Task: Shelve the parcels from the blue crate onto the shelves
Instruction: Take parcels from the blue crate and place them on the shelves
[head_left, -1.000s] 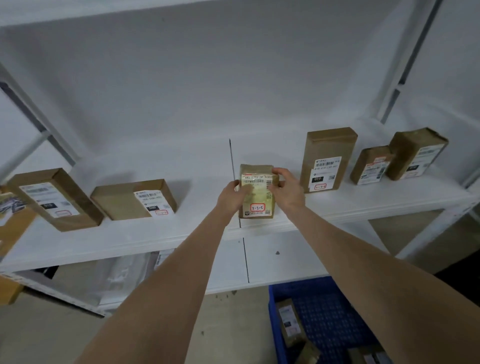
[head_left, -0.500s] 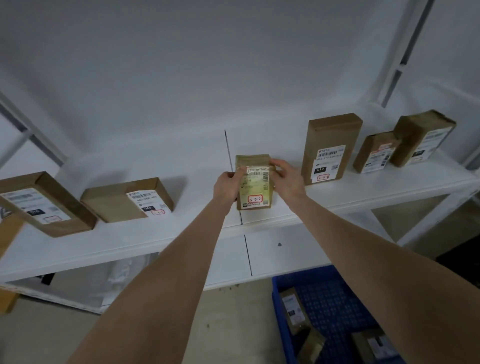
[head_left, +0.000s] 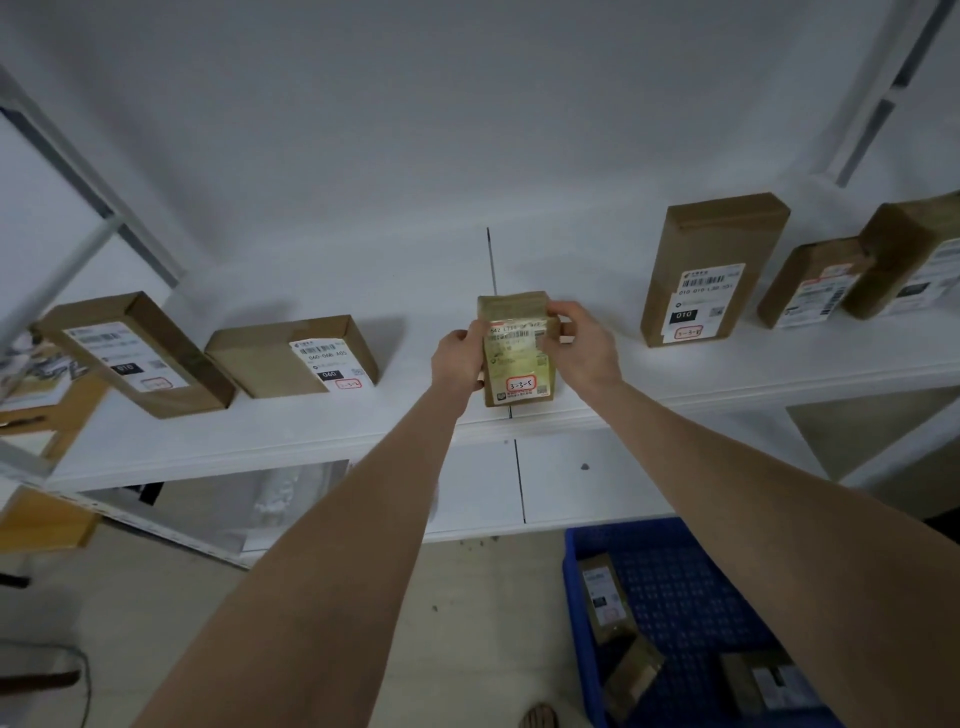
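Head view shows our small brown parcel (head_left: 519, 358) now standing further in on the white shelf (head_left: 410, 395) than before, our left hand (head_left: 458, 358) and right hand (head_left: 584, 347) still gripping its sides, so we can soon let go.

White wall (head_left: 467, 104) across background. Pale beige floor (head_left: 467, 623) below. Yellowish wooden block (head_left: 47, 525) at far left edge, partly cut off. Crumpled clear plastic (head_left: 270, 499) low at left of centre. Dark cable (head_left: 85, 686) curling on floor, bottom left.
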